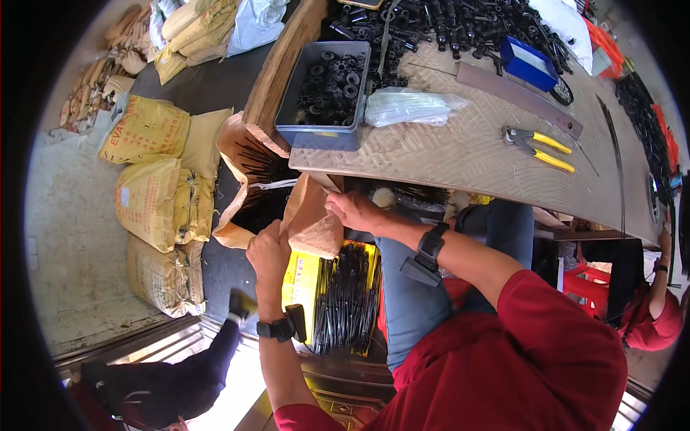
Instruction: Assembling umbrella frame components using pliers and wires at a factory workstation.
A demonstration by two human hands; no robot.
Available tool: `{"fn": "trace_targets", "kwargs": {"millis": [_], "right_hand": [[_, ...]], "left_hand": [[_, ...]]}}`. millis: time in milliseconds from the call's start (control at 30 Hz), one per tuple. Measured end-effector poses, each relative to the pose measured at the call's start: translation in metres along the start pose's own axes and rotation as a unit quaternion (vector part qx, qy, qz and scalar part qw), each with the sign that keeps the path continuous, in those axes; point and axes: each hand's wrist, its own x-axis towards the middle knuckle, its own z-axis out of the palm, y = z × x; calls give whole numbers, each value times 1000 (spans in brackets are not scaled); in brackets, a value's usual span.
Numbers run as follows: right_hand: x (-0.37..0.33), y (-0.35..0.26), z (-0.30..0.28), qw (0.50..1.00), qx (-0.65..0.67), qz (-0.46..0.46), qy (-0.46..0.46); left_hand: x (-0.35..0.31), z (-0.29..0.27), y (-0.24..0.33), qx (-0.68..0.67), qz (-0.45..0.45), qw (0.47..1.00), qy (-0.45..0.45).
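Observation:
A brown paper sack (316, 224) stands with its mouth spread wide beside the table's left end. Long thin black rods (260, 164) fill its inside, and a white strip lies across the opening. My left hand (269, 253) is closed on the sack's near rim, fingers pinched over the paper. Over the sack's right side, my right hand (351, 211) is closed as well, gripping the folded paper edge under the tabletop. Just below the sack, a bundle of black rods (346, 302) lies on yellow packaging (300, 279), near my left wrist.
On the table (431, 154) are a grey bin (323, 136) of black rings, clear plastic bags (410, 108), yellow-handled pincers (550, 149), a blue box (528, 63) and heaped black parts. Filled yellow sacks (147, 205) stand left. Another person's leg (208, 366) is at lower left.

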Motion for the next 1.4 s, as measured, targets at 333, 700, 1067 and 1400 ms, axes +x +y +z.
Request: {"fn": "trace_targets", "kwargs": {"millis": [333, 700, 1067, 1400], "right_hand": [[-33, -48, -38, 958, 235, 118, -111], [-140, -177, -190, 904, 278, 71, -316], [-164, -200, -242, 819, 568, 9, -82], [-206, -185, -217, 975, -212, -57, 23]], "left_hand": [[-23, -14, 9, -18, 171, 985, 29], [0, -7, -7, -29, 112, 991, 67], [-106, -59, 185, -594, 162, 760, -207], [-126, -100, 207, -389, 158, 886, -199]]}}
